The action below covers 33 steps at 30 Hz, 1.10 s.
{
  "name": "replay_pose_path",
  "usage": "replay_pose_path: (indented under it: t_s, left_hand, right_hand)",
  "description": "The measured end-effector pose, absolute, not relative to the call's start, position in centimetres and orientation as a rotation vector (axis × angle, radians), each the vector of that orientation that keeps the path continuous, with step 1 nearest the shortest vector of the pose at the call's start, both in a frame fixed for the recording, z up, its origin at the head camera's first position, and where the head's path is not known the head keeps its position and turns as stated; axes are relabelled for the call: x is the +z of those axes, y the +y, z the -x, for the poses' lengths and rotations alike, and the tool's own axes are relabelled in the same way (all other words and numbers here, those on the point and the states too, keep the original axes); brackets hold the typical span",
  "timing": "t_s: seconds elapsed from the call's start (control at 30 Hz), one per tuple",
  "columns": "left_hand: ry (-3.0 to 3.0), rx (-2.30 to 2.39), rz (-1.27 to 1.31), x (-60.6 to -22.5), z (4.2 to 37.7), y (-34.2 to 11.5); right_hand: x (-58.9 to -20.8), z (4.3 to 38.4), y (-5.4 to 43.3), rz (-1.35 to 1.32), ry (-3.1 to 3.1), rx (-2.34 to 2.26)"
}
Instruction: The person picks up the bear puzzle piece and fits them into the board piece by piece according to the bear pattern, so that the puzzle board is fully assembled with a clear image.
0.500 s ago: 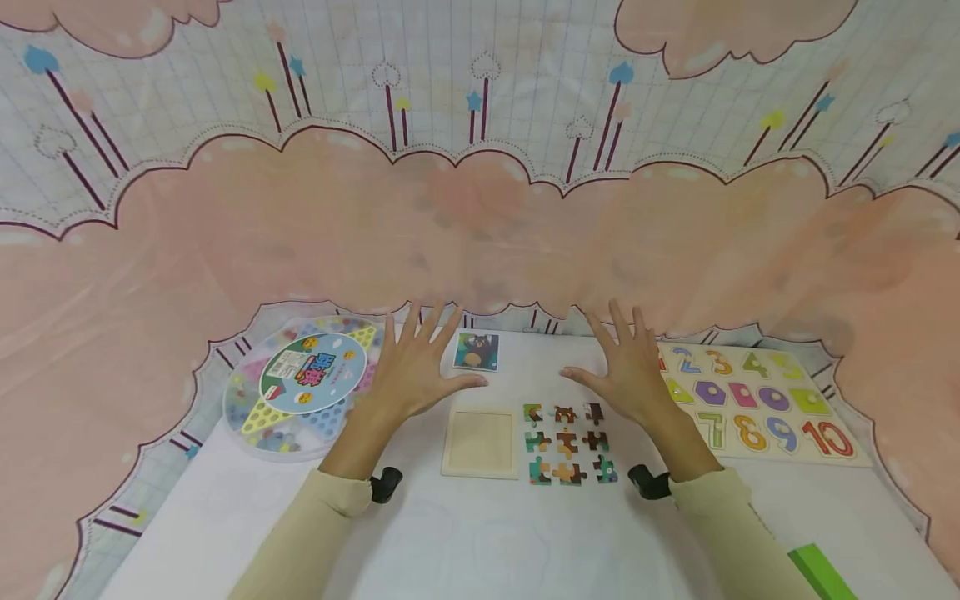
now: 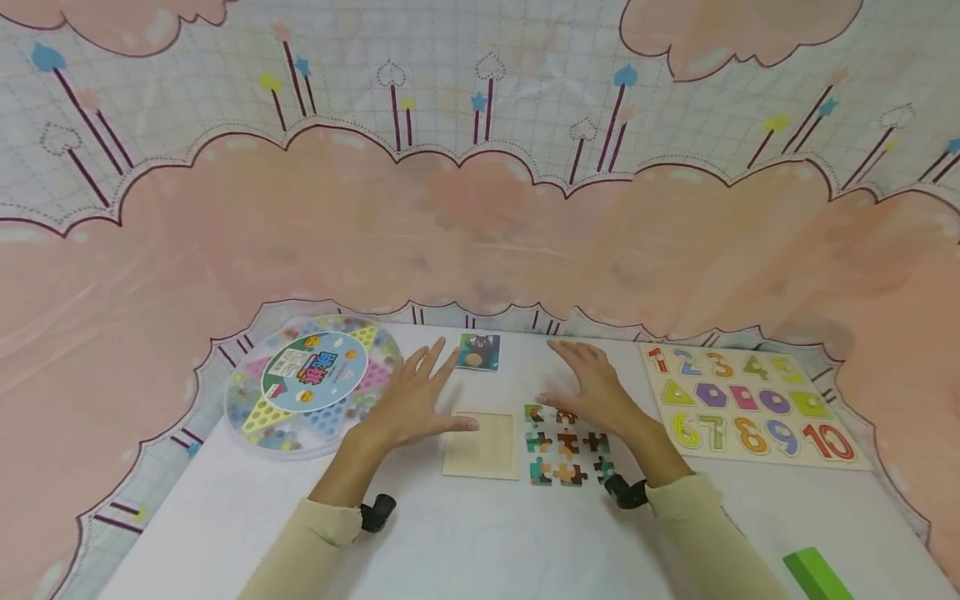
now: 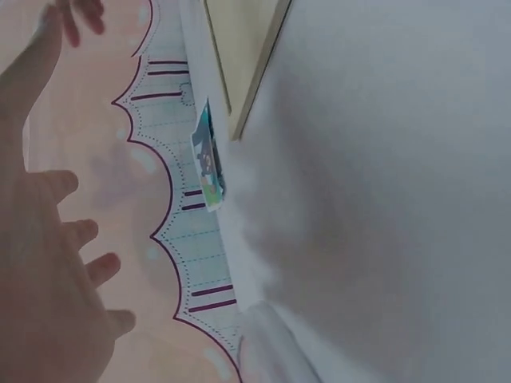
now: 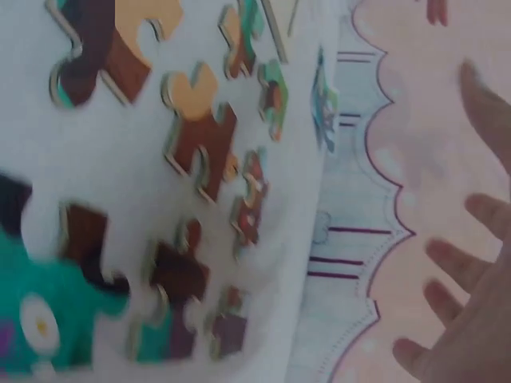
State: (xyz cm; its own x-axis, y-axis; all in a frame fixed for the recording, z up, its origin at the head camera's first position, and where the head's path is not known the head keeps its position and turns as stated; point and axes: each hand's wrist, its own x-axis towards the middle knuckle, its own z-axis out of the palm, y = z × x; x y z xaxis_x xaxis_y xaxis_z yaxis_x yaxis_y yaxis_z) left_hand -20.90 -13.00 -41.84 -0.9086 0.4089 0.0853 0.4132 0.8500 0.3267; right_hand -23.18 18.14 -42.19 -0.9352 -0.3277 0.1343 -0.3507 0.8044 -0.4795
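My left hand [image 2: 408, 406] hovers with spread fingers beside a shallow wooden puzzle tray [image 2: 480, 475], its thumb in front of the tray's upper part in the head view. Over the upper right of the loose jigsaw pieces [image 2: 567, 443] is my right hand [image 2: 600, 397], fingers extended and holding nothing. Several pieces lie in rows to the right of the tray, some partly hidden by that hand. Behind the tray lies a small picture card [image 2: 480, 352] with a dark bear. The right wrist view shows the jigsaw pieces [image 4: 200, 144] close up, below the hand's palm side.
A round Chinese checkers set [image 2: 313, 387] with marbles stands at the left. To the right lies a wooden number and shape board [image 2: 757, 404]. Near the front right is a green block [image 2: 817, 573]. A patterned cloth [image 2: 480, 242] hangs behind the white table.
Both hands have lowered and come nearer the front. My right hand has shifted left over the jigsaw pieces, uncovering the number board's left side; my left hand's thumb now overlaps the tray.
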Motion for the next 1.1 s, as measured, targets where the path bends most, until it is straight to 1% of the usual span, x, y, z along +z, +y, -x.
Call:
replay_pose_path:
  t_s: [0.17, 0.33, 0.53, 0.83, 1.1]
  left_hand:
    - [-3.071, -0.739, 0.785, -42.8, 20.2, -13.4]
    - [-3.142, -0.817, 0.859, -43.3, 19.5, -13.6]
    - [-3.205, -0.886, 0.929, -43.6, 18.8, -13.9]
    - [-3.263, -0.799, 0.938, -44.3, 18.8, -14.1]
    - [-3.254, -0.826, 0.957, -44.6, 19.0, -14.6]
  right_hand:
    - [-42.9, 23.3, 17.2, -0.602, -3.06, 0.855]
    - [-43.3, 23.5, 16.7, -0.648, -3.123, 0.86]
    - [-44.0, 23.8, 16.4, -0.637, -3.179, 0.856]
    - [-44.7, 24.1, 16.2, -0.603, -3.206, 0.801]
    - [-45.0, 24.1, 16.0, -0.583, -3.178, 0.817]
